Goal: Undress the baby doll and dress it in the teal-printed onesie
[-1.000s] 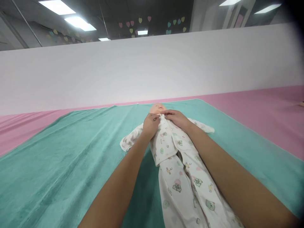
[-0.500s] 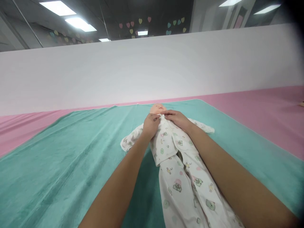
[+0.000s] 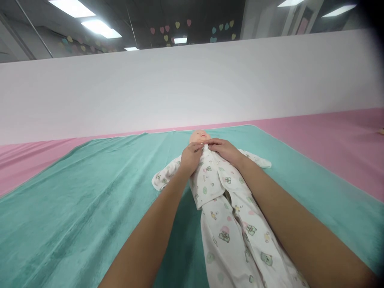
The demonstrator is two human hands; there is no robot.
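A baby doll (image 3: 199,136) lies on its back on a teal blanket (image 3: 90,188), head pointing away from me. It wears a white printed sleepsuit (image 3: 223,200) with small green and pink figures. My left hand (image 3: 189,158) pinches the left edge of the suit's collar just under the doll's chin. My right hand (image 3: 224,151) grips the opposite collar edge, its fingers closed on the cloth. Both hands meet at the neckline and my forearms cover part of the suit.
The teal blanket lies on a pink padded surface (image 3: 327,136). A long white partition wall (image 3: 192,84) runs across behind it. Above the wall are ceiling lights and paper hearts (image 3: 177,26).
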